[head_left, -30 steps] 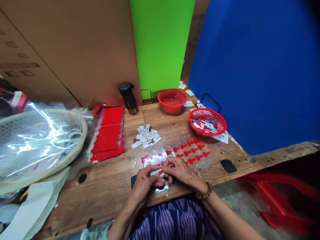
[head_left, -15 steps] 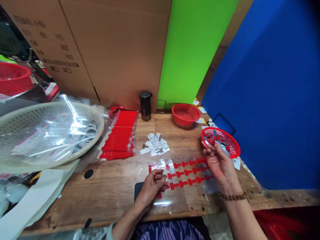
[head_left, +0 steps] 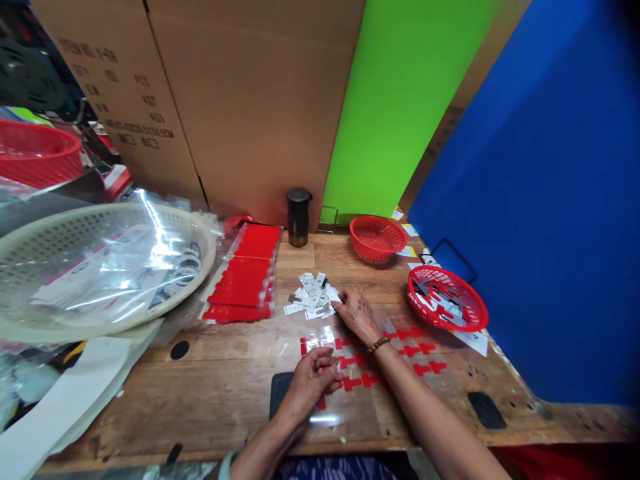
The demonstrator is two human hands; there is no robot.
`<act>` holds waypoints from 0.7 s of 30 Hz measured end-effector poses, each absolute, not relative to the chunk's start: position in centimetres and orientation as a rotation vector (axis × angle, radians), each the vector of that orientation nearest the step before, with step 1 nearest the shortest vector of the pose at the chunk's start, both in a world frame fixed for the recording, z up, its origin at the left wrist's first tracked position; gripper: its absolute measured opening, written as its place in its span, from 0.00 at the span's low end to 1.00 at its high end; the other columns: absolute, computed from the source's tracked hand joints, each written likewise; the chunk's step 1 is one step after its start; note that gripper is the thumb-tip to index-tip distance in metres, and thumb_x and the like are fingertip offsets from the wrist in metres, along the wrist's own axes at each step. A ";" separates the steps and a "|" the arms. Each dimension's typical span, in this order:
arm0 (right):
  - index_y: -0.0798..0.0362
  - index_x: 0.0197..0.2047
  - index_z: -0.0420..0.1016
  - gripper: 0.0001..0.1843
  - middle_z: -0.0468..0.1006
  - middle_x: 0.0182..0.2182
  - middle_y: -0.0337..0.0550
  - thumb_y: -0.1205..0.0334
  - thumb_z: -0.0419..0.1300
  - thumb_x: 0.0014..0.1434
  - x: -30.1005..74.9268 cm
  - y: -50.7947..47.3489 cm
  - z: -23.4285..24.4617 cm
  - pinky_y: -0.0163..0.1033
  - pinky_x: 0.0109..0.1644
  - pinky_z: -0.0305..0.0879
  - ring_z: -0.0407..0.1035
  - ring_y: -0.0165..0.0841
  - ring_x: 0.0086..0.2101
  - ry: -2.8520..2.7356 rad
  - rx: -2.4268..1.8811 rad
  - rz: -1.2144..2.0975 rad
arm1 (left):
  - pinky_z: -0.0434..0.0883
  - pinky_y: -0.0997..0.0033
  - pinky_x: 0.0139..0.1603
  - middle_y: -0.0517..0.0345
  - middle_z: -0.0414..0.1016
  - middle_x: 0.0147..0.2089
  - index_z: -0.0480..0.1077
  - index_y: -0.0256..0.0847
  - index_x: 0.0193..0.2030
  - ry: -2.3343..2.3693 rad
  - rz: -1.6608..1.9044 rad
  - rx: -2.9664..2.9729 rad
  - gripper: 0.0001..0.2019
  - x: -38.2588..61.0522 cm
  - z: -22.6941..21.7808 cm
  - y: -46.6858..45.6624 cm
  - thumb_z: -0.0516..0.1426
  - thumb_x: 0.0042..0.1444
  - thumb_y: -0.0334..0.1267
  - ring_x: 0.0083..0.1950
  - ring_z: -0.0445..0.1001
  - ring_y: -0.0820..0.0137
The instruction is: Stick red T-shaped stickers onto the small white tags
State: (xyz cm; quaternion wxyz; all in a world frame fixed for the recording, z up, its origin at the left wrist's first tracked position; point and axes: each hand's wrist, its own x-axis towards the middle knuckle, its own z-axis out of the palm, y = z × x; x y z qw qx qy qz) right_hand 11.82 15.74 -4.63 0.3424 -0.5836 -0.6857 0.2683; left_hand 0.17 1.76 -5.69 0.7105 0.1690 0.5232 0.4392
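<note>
Reached with the right hand (head_left: 356, 312) to the right side of a loose pile of printed white tags (head_left: 311, 297), heaped mid-surface (head_left: 210, 393), between back and front edges. Touched there with the fingertips, grip narrowed; could not tell of any tag pinched. Rested the left hand (head_left: 315, 373), fingers half curled, at the left end of a clear sheet of red T-shaped stickers (head_left: 367, 379), near the front edge; could not tell of any hold on it.

Risked, by judgement, picking up two tags at once, because of their overlap; likewise dragging the sheet, because of the right forearm (head_left: 413, 393) crossing above.

Changed from half a second earlier: brought the right hand, then raised with a tag at the filled red basket (head_left: 470, 295) by the right edge, across to the pile; kept the left hand at the sheet.
</note>
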 end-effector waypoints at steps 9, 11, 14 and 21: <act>0.53 0.27 0.64 0.06 0.68 0.24 0.37 0.64 0.52 0.55 12.3 11.2 -2.1 0.34 0.31 0.55 0.62 0.31 0.27 -1.801 -1.509 0.577 | 0.71 0.72 0.37 0.50 0.74 0.38 0.65 0.36 0.44 1.117 1.063 0.327 0.21 0.2 -2.3 2.1 0.64 0.45 0.42 0.34 0.76 0.71; 0.53 0.29 0.65 0.06 0.68 0.27 0.40 0.66 0.51 0.57 11.9 8.6 -1.6 0.36 0.33 0.56 0.63 0.32 0.29 -1.885 -1.419 0.473 | 0.71 0.72 0.38 0.50 0.75 0.39 0.65 0.37 0.44 1.046 1.135 0.311 0.20 0.3 -1.5 2.4 0.62 0.47 0.43 0.36 0.76 0.71; 0.53 0.31 0.66 0.07 0.69 0.29 0.43 0.69 0.49 0.58 11.1 5.2 -1.2 0.37 0.35 0.58 0.63 0.33 0.31 -2.023 -1.303 0.483 | 0.70 0.75 0.36 0.52 0.75 0.38 0.66 0.38 0.42 0.947 1.247 0.324 0.16 0.4 -1.2 2.6 0.61 0.49 0.43 0.37 0.75 0.71; 0.52 0.35 0.70 0.04 0.71 0.32 0.41 0.67 0.56 0.57 11.4 3.5 -0.7 0.36 0.36 0.62 0.66 0.31 0.32 -1.915 -1.156 1.015 | 0.69 0.78 0.29 0.60 0.73 0.27 0.68 0.35 0.31 0.984 1.258 0.318 0.14 -0.5 -2.0 2.5 0.64 0.43 0.41 0.27 0.72 0.75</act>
